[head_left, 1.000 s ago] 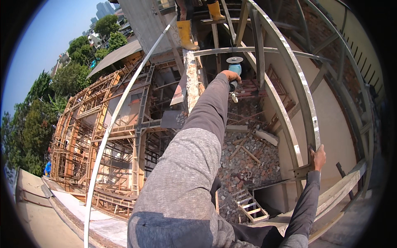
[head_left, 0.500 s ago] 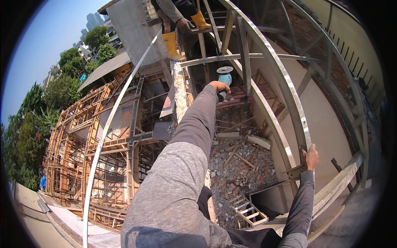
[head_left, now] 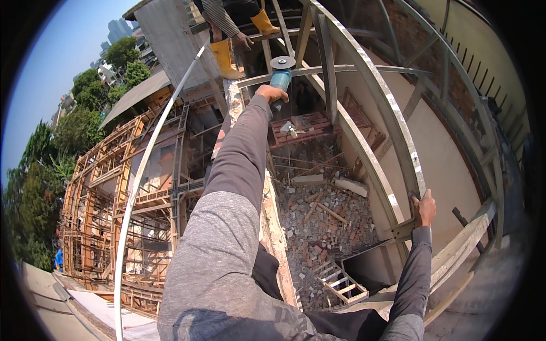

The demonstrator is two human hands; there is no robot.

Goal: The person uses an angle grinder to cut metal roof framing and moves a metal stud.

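Observation:
My left arm is stretched far forward. At its end my left hand [head_left: 272, 94] is wrapped round the body of a teal angle grinder [head_left: 280, 79], whose round disc [head_left: 282, 62] points away from me. A co-worker's hand [head_left: 243, 41] hangs just beyond the disc, apart from it, with fingers loosely bent. On the right, my right hand [head_left: 425, 208] is closed round the near end of a long grey roof beam [head_left: 392, 105], beside a short cross-piece [head_left: 405, 229].
A co-worker in yellow boots [head_left: 223, 59] is at the far end of a broken wall top [head_left: 273, 238]. Far below lies brick rubble [head_left: 324, 227] with a wooden ladder-like frame [head_left: 343, 282]. A white pipe [head_left: 149, 165] curves past on the left, before wooden formwork [head_left: 94, 199].
My left hand has carried the grinder farther forward and to the left, closer to the co-worker. The co-worker's hand has shifted slightly lower. My right hand keeps its grip on the beam.

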